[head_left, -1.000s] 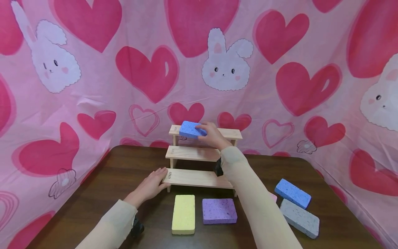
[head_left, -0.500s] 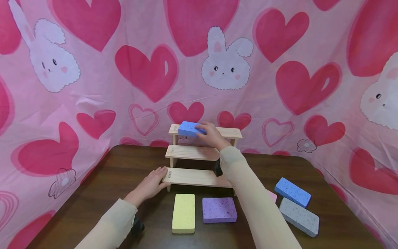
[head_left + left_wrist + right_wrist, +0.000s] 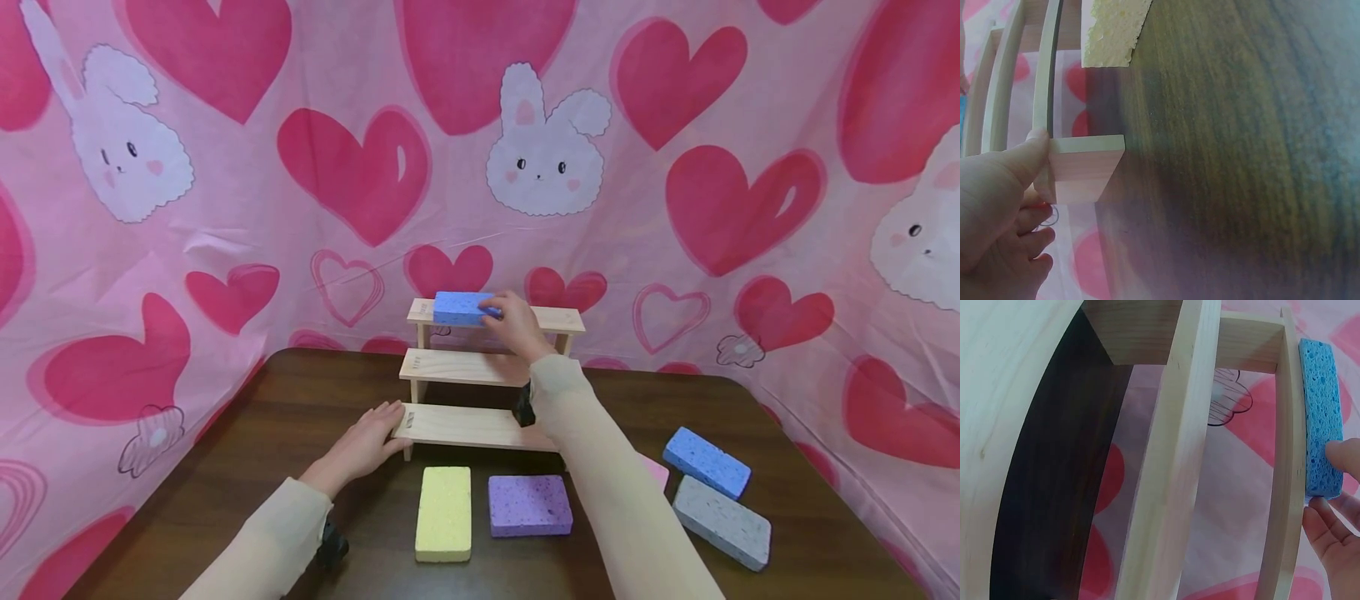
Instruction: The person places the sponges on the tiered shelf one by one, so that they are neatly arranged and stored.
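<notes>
A blue sponge [image 3: 459, 309] lies flat along the top step of a three-step wooden rack [image 3: 465, 427], towards its left part. My right hand [image 3: 517, 323] holds its right end; in the right wrist view the thumb is on the front of the blue sponge [image 3: 1321, 419] and other fingertips touch its end. At the rack's lowest step, my left hand [image 3: 360, 446] grips the left end. The left wrist view shows that thumb [image 3: 1036, 147] on the step's front edge, with the fingers behind it.
On the dark wooden table [image 3: 300, 400], a yellow sponge [image 3: 443, 515] and a purple sponge [image 3: 529, 506] lie before the rack. To the right are a second blue sponge [image 3: 707, 462], a grey sponge [image 3: 722, 522] and a pink one [image 3: 654, 472], partly behind my right sleeve. A heart-patterned cloth [image 3: 465, 192] hangs behind.
The blue sponge on the top step has turned from slightly slanted to lined up with the step. My right hand has shifted slightly with it; my left hand stays put.
</notes>
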`<action>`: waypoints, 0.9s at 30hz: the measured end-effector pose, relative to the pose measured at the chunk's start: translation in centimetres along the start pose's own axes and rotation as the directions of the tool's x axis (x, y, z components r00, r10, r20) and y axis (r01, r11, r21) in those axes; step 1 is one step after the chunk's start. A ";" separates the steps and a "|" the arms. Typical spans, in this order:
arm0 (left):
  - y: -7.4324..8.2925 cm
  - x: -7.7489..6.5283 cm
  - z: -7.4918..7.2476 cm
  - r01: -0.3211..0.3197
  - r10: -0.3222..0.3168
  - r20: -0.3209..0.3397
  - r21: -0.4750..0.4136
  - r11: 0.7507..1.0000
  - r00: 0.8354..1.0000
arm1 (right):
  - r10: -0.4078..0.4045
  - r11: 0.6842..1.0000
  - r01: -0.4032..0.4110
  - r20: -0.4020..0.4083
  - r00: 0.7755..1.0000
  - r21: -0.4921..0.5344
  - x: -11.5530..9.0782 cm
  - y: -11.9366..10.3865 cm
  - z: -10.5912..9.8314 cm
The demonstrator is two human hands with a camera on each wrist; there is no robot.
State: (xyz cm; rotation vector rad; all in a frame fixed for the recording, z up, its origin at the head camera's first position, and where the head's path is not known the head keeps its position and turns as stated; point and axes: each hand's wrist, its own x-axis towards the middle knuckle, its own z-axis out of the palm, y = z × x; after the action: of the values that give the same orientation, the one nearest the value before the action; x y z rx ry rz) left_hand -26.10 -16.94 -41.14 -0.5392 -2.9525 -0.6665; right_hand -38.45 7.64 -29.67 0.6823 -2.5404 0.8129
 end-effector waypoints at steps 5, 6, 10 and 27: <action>0.0 0.0 -0.1 0.002 -0.002 0.004 0.001 1.000 1.000 | 0.019 1.000 -0.019 -0.003 1.000 0.013 -0.1 -0.3 0.1; 0.0 0.0 -0.1 0.005 -0.005 0.005 -0.001 1.000 1.000 | 0.025 1.000 -0.025 -0.001 1.000 0.012 -0.1 -0.4 0.1; 0.0 0.0 -0.1 0.004 -0.005 0.008 0.004 1.000 1.000 | 0.052 0.998 -0.052 0.015 0.999 0.023 -0.1 -0.7 0.1; 0.1 0.0 0.0 -0.005 0.005 0.001 0.008 1.000 1.000 | 0.054 0.999 -0.054 0.011 0.998 0.002 0.2 -0.8 0.8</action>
State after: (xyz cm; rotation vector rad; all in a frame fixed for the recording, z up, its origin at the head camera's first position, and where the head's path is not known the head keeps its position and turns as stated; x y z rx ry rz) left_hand -26.02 -16.90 -41.07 -0.5460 -2.9525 -0.6541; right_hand -38.35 6.53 -29.84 0.6233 -2.5779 0.8327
